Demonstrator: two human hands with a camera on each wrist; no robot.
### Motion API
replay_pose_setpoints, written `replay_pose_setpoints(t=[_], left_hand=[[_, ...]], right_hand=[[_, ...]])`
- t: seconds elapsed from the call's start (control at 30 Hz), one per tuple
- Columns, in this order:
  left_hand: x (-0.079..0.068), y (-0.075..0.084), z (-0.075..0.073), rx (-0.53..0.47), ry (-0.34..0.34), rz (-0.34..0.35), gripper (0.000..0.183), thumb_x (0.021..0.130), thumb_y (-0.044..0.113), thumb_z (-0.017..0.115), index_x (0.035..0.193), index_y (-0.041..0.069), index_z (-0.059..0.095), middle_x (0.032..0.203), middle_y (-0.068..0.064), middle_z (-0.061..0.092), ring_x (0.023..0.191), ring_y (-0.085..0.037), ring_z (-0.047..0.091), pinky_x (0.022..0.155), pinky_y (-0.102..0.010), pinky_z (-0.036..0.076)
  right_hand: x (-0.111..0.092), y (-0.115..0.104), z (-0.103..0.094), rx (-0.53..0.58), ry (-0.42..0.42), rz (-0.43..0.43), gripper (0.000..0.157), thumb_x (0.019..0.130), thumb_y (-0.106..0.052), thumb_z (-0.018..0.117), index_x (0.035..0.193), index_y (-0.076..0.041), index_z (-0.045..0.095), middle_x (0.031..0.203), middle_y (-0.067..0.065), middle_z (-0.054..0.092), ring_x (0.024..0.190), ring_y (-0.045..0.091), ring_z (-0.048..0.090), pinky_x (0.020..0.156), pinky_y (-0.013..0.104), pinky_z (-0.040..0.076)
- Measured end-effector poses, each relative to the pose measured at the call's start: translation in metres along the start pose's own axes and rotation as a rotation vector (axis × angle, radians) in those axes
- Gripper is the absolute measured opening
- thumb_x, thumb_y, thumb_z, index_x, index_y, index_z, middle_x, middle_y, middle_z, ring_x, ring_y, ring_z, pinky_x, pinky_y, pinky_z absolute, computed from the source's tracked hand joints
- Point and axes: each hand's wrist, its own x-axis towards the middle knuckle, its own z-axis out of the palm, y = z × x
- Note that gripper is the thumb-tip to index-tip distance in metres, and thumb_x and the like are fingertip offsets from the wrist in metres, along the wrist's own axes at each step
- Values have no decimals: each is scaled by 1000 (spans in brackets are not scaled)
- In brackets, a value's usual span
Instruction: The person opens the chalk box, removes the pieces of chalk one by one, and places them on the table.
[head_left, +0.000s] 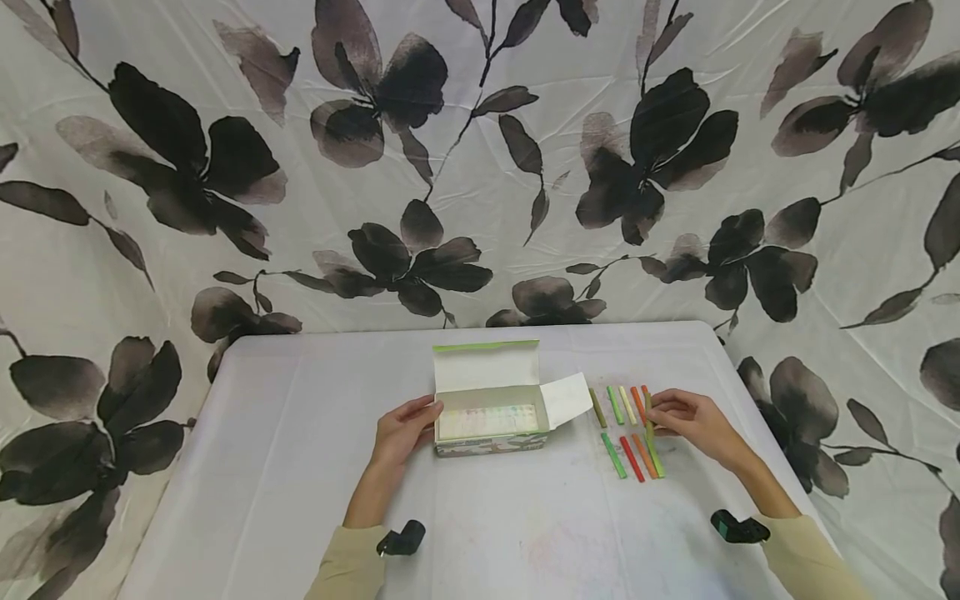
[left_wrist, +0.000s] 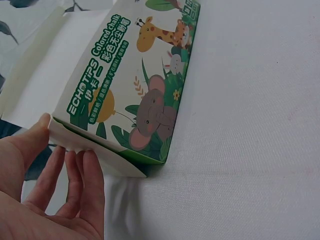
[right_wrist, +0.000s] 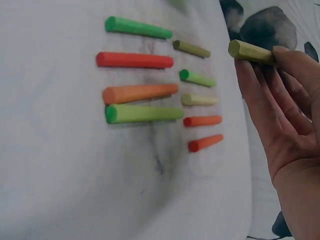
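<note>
An opened colored chalk box (head_left: 491,446) stands on the table, its lid raised and a side flap (head_left: 567,400) folded out to the right. Pale chalk sticks (head_left: 487,421) show inside it. My left hand (head_left: 402,432) holds the box's left end, thumb at the top edge and fingertips against the end flap (left_wrist: 107,160). My right hand (head_left: 693,423) pinches an olive chalk stick (right_wrist: 252,52) between thumb and fingers, raised above the table. Below it, colored chalk sticks lie in two rows, among them a red stick (right_wrist: 135,60) and a light green stick (right_wrist: 145,113).
A white cloth covers the table (head_left: 300,467), with faint colored smudges near the front. Behind it hangs a floral curtain (head_left: 480,167). Black wrist cameras (head_left: 401,538) sit at both sleeves. Another olive chalk stick (right_wrist: 192,48) lies at the rear row's left end.
</note>
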Motion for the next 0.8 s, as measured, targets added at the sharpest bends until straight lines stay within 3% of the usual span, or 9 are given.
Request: replay_pose_setpoints(t=[0.23,0.47,0.8], left_hand=[[0,0,0,-5,7,0,49,91,28,82,131,5,67,118,-13,68,95,-17,70,82,-27,59],[-1,1,1,-13,1,10,50,91,28,82,132,5,66,119,-13,68,104,-24,70,82,-27,59],[-2,1,0,-26,-12,17,50,91,29,82,132,4,67,117,-13,69,106,-27,70,79,-25,59]], right_hand=[[-17,22,-8,-19,17,24,40,100,-11,69,125,17,57,111,29,69,91,17,74,79,33,62],[-26,44,-10,-62,23,70,37,100,-11,69,123,16,59,108,24,71,88,13,72,77,29,62],[-28,55,-2,-175,41,102,30,97,-12,72,114,11,64,95,14,73,80,12,70,69,29,61]])
